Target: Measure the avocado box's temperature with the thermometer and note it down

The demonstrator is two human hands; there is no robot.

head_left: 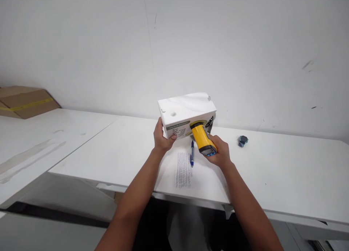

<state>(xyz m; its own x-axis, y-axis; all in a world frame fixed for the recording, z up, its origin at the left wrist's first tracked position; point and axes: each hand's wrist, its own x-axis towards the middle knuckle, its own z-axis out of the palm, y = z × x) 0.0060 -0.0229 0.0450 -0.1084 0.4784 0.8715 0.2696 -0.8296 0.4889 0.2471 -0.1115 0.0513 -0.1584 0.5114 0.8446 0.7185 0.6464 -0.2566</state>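
My left hand [163, 137] grips the lower left end of a white printed carton [188, 107], thumb on its front face and fingers behind. The carton is tilted and held above the table. My right hand [220, 151] is closed around a yellow-and-black gun-shaped handheld device [201, 137], with a small screen and blue buttons on its rear. Its front end points at the carton's printed face and covers part of it; whether they touch, I cannot tell. Below the carton, a blue pen [192, 154] lies on a sheet of paper [201, 180] covered partly with lines of writing.
A small dark blue object [242, 140] sits on the white table [286, 167] to the right. At the far left, a brown cardboard box [29, 100] with yellow tape stands against the white wall [109, 44]. The table's front edge runs just beneath my forearms.
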